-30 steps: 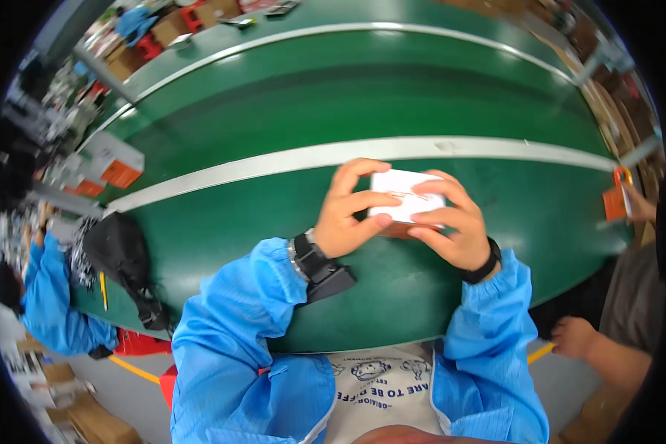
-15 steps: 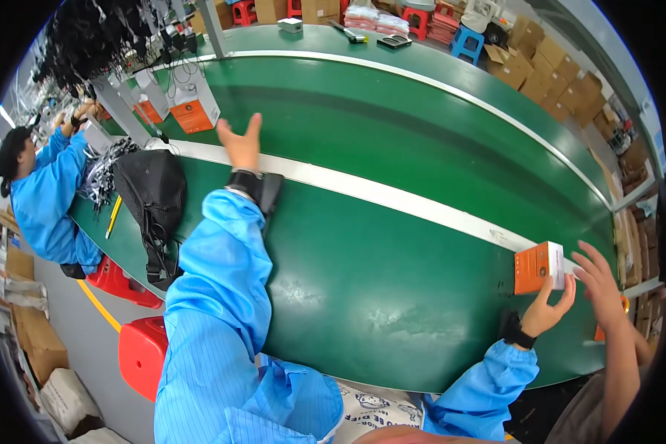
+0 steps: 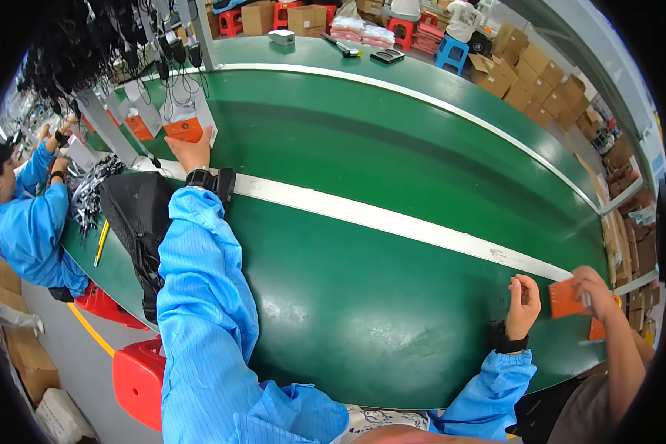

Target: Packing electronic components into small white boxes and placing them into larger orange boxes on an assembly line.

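Observation:
My left hand [image 3: 191,152] reaches out at the far left of the green table. Its fingers and thumb lie around the near end of an upright orange and white box [image 3: 189,127], which stands open at the top. Close to its wrist is a dark flat object [image 3: 225,185]. My right hand [image 3: 523,307] hovers over the table at the right, fingers loosely bent and nothing in it. Just beyond it, another person's hand [image 3: 594,290] grips a second orange and white box [image 3: 566,298].
Beside the first box stands another open orange and white box [image 3: 142,122], under hanging black cables [image 3: 89,44]. A black bag [image 3: 137,214] and a yellow pencil-like stick [image 3: 101,243] lie left of my arm. A white strip [image 3: 362,214] crosses the table. A co-worker in blue [image 3: 29,229] works at the left.
My left hand has moved left onto the upright box. My right hand has let go of the other box, which the other person's hand now holds farther right.

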Available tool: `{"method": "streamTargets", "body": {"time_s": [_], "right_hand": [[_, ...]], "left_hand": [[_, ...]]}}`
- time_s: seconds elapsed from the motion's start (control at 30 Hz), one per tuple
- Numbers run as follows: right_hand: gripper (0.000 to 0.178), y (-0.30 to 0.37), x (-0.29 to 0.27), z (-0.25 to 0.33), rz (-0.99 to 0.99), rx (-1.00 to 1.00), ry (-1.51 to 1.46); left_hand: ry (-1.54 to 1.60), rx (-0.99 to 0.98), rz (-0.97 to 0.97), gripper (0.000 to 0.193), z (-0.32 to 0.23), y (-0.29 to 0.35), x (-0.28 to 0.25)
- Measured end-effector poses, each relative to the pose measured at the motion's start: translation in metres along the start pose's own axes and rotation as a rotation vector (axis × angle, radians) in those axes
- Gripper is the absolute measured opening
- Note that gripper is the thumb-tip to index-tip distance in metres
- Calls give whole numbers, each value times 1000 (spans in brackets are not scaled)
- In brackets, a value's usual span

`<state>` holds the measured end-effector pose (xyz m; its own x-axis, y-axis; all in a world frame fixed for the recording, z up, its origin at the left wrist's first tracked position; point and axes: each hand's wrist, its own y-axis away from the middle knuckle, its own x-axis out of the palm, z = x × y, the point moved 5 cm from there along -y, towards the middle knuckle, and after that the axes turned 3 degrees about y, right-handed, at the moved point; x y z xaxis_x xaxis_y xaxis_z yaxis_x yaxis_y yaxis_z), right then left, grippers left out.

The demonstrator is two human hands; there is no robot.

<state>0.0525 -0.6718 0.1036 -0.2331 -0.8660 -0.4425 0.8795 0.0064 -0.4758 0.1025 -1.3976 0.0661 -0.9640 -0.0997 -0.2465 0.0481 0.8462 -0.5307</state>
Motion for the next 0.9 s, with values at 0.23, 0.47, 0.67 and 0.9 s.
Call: {"method": "streamTargets", "body": {"time_s": [0.23,0.47,0.67,0.9], "right_hand": [[11,-3,5,1,-6,-7,-11],[9,7,2,24,83,-115,58],[13,24,13,62,192,-325,89],[78,35,40,38,376,-145,-217]], "left_hand": [[-14,4,-33,100,-2,1,-10],[553,83,549,71,-117,129,-3],[524,259,1041,90,-217,304,-52],[784,466,1339,74,-261,382,-82]]}}
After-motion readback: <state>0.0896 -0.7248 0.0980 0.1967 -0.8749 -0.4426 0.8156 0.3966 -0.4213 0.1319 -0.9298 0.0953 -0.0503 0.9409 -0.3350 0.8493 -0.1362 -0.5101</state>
